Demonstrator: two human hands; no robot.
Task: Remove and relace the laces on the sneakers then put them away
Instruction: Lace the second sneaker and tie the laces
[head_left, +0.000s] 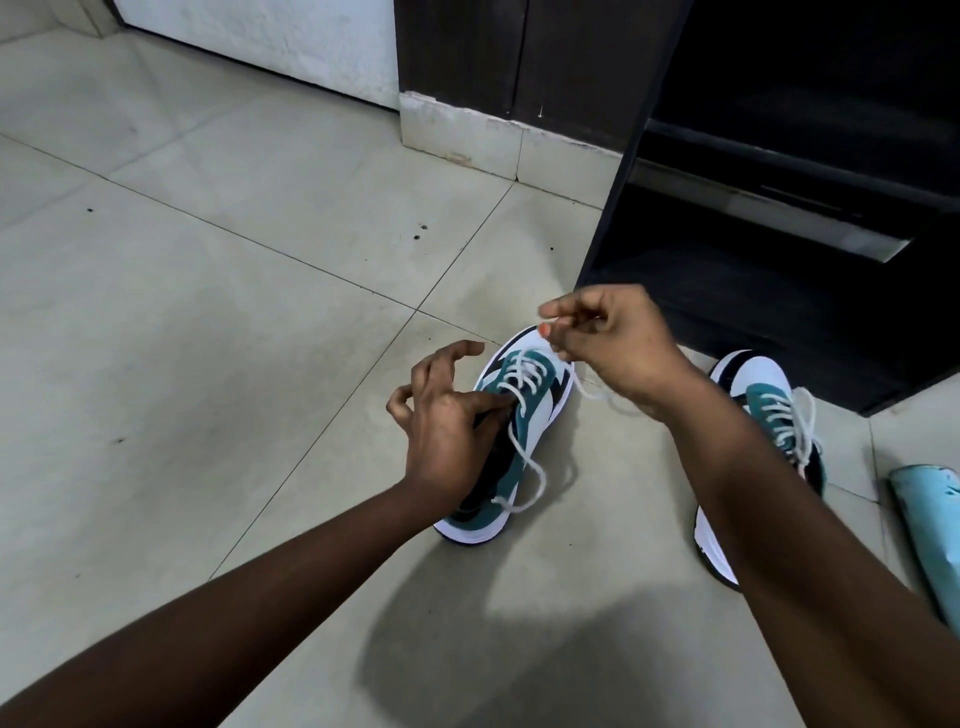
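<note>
**Lacing status: left sneaker**

I see my left hand (447, 415) pinching the sneaker (511, 441) at its eyelets. My right hand (613, 343) pinches the lace (524, 457) above the toe. Second sneaker (769, 415) lies at 3 o'clock, by the cabinet (779, 208) edge. Bare floor (208, 312) extends toward 9 o'clock.

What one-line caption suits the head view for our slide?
Left hand pinches a sneaker at its eyelets; right hand pulls its white lace upward.
</note>
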